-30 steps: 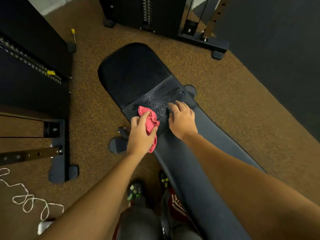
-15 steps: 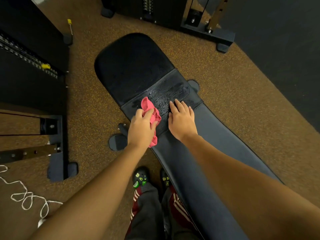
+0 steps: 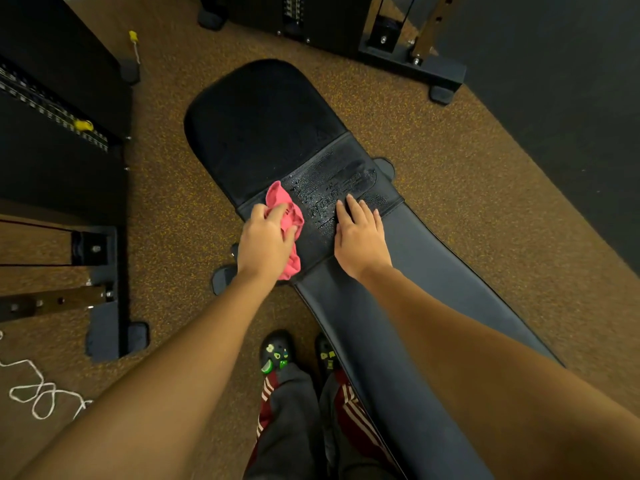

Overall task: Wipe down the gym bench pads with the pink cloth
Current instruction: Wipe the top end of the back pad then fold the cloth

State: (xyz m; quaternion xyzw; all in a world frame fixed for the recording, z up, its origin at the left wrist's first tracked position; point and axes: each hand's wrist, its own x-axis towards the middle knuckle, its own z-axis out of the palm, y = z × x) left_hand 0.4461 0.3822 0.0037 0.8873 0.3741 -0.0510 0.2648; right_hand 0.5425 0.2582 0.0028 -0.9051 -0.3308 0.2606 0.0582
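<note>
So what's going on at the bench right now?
A person is mid-wipe. The left hand grips a crumpled pink cloth against the textured black strip, which sits between the rounded black seat pad and the long dark back pad. The right hand lies flat beside the cloth, with its fingers on the strip. The strip looks wet with droplets.

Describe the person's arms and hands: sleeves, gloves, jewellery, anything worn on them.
No sleeve shows on the left forearm or the right forearm anywhere in view. The left hand and right hand wear no gloves, and no watch, bracelet or ring is visible.
</note>
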